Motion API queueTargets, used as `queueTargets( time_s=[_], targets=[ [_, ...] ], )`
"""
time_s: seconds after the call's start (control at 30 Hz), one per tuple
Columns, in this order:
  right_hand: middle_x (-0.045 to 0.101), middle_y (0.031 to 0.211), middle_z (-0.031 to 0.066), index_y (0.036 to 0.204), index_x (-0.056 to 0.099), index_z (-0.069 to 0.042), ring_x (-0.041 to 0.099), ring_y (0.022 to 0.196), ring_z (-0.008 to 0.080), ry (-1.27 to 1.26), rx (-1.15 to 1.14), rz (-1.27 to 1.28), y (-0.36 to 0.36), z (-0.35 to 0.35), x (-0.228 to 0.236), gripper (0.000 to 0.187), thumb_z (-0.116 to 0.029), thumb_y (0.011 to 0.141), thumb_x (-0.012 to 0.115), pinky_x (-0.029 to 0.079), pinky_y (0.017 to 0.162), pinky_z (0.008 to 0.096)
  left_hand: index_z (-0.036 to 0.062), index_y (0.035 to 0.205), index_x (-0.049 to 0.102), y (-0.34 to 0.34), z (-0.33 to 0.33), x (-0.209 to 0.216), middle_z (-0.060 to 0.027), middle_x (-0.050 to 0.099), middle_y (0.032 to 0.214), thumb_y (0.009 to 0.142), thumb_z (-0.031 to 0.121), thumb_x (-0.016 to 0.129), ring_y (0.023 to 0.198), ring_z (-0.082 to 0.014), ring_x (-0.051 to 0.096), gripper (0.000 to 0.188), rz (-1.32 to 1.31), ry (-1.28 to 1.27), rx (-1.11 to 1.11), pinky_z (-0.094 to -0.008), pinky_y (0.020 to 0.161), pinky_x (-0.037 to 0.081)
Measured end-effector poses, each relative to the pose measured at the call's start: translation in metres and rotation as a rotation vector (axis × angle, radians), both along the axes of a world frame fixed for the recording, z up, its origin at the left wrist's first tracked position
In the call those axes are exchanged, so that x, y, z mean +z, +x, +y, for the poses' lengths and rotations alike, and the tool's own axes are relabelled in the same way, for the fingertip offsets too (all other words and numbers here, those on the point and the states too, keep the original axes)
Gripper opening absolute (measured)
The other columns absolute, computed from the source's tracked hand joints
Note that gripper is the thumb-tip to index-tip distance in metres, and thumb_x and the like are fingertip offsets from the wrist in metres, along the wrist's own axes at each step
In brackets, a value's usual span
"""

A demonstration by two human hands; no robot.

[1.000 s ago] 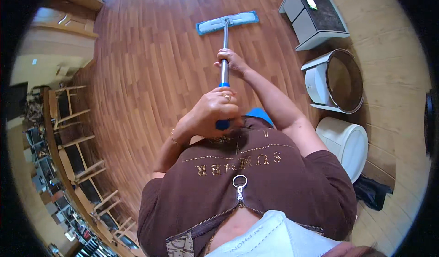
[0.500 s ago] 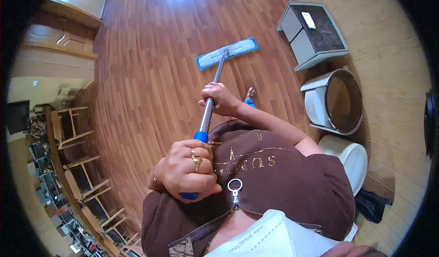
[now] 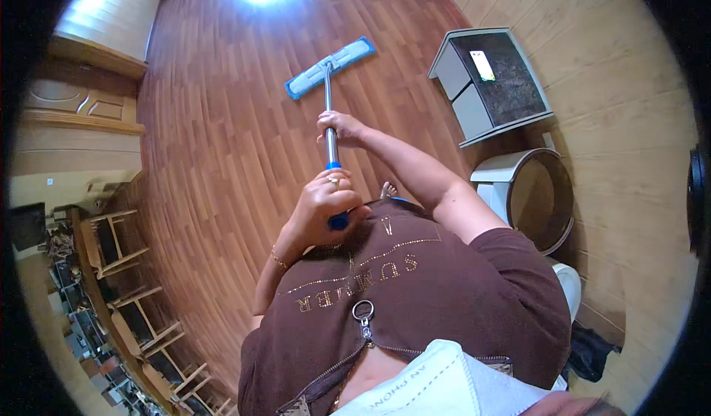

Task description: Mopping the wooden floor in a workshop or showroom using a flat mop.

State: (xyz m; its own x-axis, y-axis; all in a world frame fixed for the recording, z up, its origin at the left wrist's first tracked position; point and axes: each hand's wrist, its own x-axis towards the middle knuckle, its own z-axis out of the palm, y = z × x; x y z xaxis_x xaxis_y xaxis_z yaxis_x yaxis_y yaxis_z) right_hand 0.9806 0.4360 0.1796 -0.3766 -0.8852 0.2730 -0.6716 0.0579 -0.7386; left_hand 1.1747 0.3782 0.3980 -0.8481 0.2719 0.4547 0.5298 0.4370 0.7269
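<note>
A flat mop [image 3: 348, 55] with a blue-edged, pale grey head rests on the wooden floor ahead of me. Its metal pole runs back toward my chest. My left hand [image 3: 326, 205], with rings on the fingers and a bracelet at the wrist, is closed round the blue grip at the near end of the pole. The rounded blue tip shows below that fist. Farther along, my right hand [image 3: 341, 126] wraps the bare metal part, its arm stretched forward. A foot [image 3: 389, 189] shows just beyond my brown shirt.
On the right by the wall stand a small dark-topped cabinet [image 3: 511, 109] with a phone-like item [image 3: 482, 66] on it, a round open-topped container [image 3: 489, 168] and a white rounded thing [image 3: 569, 286]. Wooden chairs [image 3: 122, 249] line a cluttered long table at left. A wooden door [image 3: 59, 94] is far left.
Both hands have pushed forward, away from my chest, with the mop. The mop head is farther off and more to the left. The view has shifted slightly.
</note>
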Motion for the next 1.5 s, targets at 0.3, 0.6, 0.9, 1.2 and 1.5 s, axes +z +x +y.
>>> queueTargets(
  time_s=[0.3,0.6,0.9,1.2,1.5],
  targets=[
    [0.058,0.074,0.0116,0.069,0.056,-0.008,0.058,0.080,0.0338,-0.038,-0.138,-0.016,0.028,-0.003,0.097,0.023,-0.025,0.075,0.071,0.048,0.074,0.0441,0.0079,0.076,0.061,-0.014,-0.049,0.098,-0.0041,0.057,0.068,0.069,0.020,0.078,0.067,-0.0241,0.060,0.021,0.012,0.023,-0.253,-0.0386,0.076,0.052],
    [0.057,0.075,0.0103,0.074,0.052,-0.008,0.056,0.078,0.0324,-0.004,-0.011,-0.103,0.051,-0.016,0.182,0.025,-0.027,0.081,0.067,0.044,0.075,0.0415,0.0045,0.069,0.058,-0.031,-0.076,0.159,-0.0017,0.047,0.058,0.080,0.024,0.075,0.051,-0.0177,0.052,0.028,0.240,0.311,-0.571,-0.0325,0.056,0.050],
    [0.055,0.083,0.0119,0.086,0.052,-0.010,0.055,0.085,0.0354,-0.189,-0.048,-0.018,0.016,-0.001,0.178,0.031,-0.026,0.072,0.074,0.044,0.076,0.0450,0.0066,0.066,0.060,-0.047,-0.031,0.150,-0.0011,0.052,0.055,0.072,0.025,0.081,0.050,-0.0182,0.054,0.029,0.232,0.212,-0.395,-0.0346,0.055,0.048],
    [0.068,0.098,0.0041,0.085,0.068,-0.014,0.064,0.091,0.0234,-0.764,-0.045,-0.056,0.000,0.022,0.262,0.017,-0.025,0.072,0.067,0.046,0.078,0.0399,0.0150,0.081,0.069,-0.112,-0.031,0.119,-0.0083,0.064,0.099,0.065,0.033,0.077,0.109,-0.0311,0.058,0.025,0.245,-0.081,-0.033,-0.0503,0.101,0.032],
    [0.062,0.097,0.0090,0.100,0.064,-0.009,0.062,0.090,0.0257,-0.437,-0.267,-0.638,-0.072,0.033,0.095,0.030,-0.027,0.077,0.066,0.051,0.072,0.0353,0.0208,0.092,0.070,-0.189,-0.011,0.078,-0.0024,0.060,0.121,0.067,0.036,0.078,0.125,-0.0292,0.047,0.031,0.193,-0.391,0.026,-0.0525,0.108,0.020]
  ],
)
